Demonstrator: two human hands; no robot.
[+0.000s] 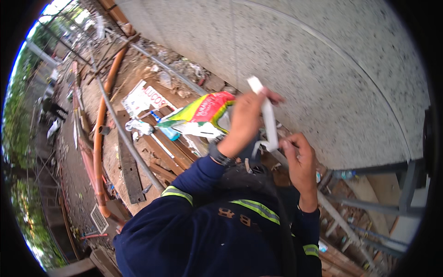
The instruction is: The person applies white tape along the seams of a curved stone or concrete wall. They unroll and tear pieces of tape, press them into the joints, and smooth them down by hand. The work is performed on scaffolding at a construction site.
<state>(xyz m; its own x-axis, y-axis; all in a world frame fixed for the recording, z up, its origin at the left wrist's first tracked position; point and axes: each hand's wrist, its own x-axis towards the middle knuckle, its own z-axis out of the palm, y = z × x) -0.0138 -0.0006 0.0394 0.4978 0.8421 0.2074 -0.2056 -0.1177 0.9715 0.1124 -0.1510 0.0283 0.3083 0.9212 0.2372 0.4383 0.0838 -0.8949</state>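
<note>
Head view: white strip (269,121) spans gap btwn two bare hands by gray wall (323,69)

L hand (247,113) is closed on the strip near its upper end, w/ a short tail poking past the fingers; R hand (302,161) appears to pinch it by the lower bend, tho blur hides exact contact.

Risk, as judged here: the strip looks thin & light, so an uneven pull could twist or crease it, esp. at that lower fold. A weak R pinch could let the end slip & drop toward the debris. If it's sticky (can't tell), it may cling to itself or the fingers.

Strip's middle runs free btwn the grips, R of the colorful bag (203,113), apart from the wall.
</note>
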